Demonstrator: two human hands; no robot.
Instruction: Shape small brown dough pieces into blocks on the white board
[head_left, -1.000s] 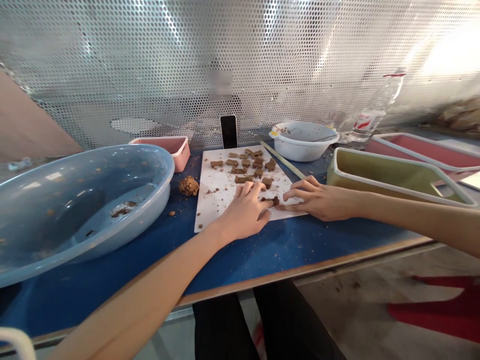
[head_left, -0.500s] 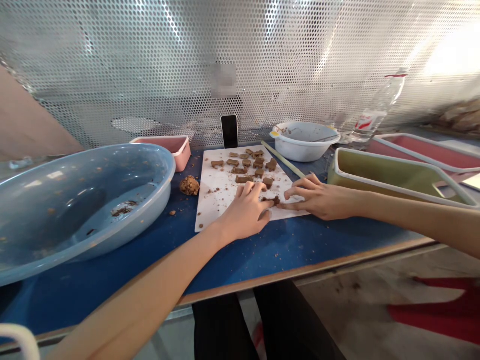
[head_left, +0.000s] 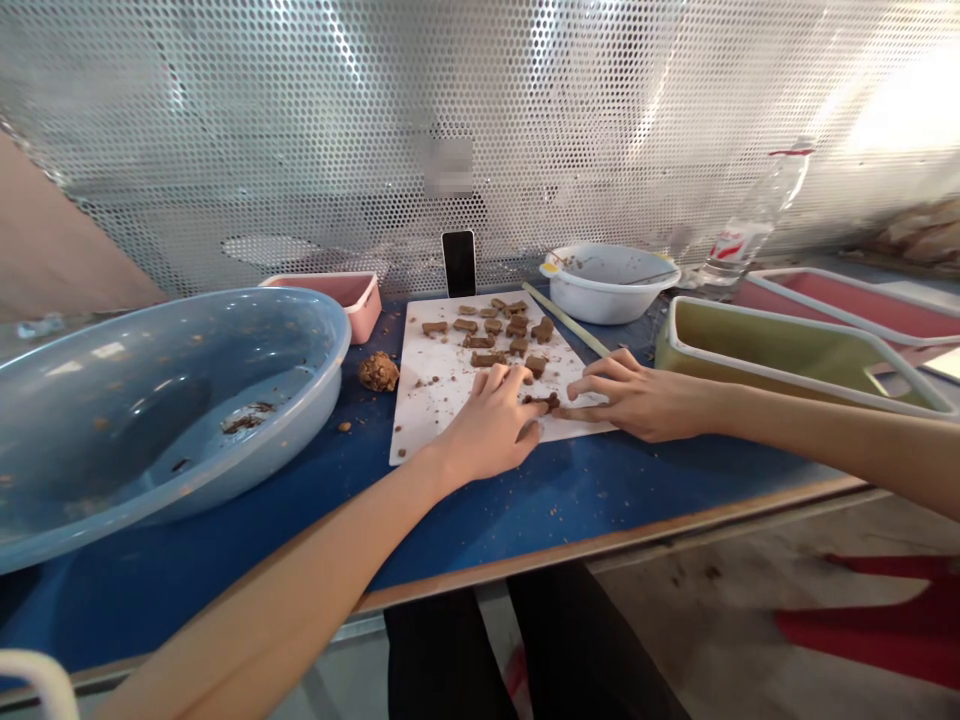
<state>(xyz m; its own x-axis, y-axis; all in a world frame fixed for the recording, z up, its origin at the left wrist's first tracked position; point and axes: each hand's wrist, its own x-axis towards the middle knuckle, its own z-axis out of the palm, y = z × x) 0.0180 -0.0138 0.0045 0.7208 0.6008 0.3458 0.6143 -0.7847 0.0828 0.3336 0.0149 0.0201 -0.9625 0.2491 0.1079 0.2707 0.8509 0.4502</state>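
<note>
A small dark-brown, bone-shaped dough piece (head_left: 543, 402) lies on the white sheet (head_left: 427, 425), between my two hands. My left hand (head_left: 495, 425) rests on the sheet with bent fingers; its forefinger reaches the piece's left end, and the thumb stays apart below. From the other side, my right hand (head_left: 634, 400) has its fingers spread, one fingertip touching the right end. Beyond the hands, several brown bone-shaped pieces (head_left: 489, 359) lie in rough rows. Crumbs dot the sheet. Part of the nearest shaped pieces is hidden behind my left fingers.
A big blue basin (head_left: 300, 440) fills the left, with a crumbly brown lump (head_left: 379, 372) beside it. A phone (head_left: 459, 263) stands at the back. A pale stick (head_left: 566, 320), white bowl (head_left: 611, 300), green bin (head_left: 664, 345), pink bins and bottle (head_left: 742, 245) occupy the right.
Hardly anything differs. Both hands keep their places around the dough piece, with at most a slight shift of the fingertips against it.
</note>
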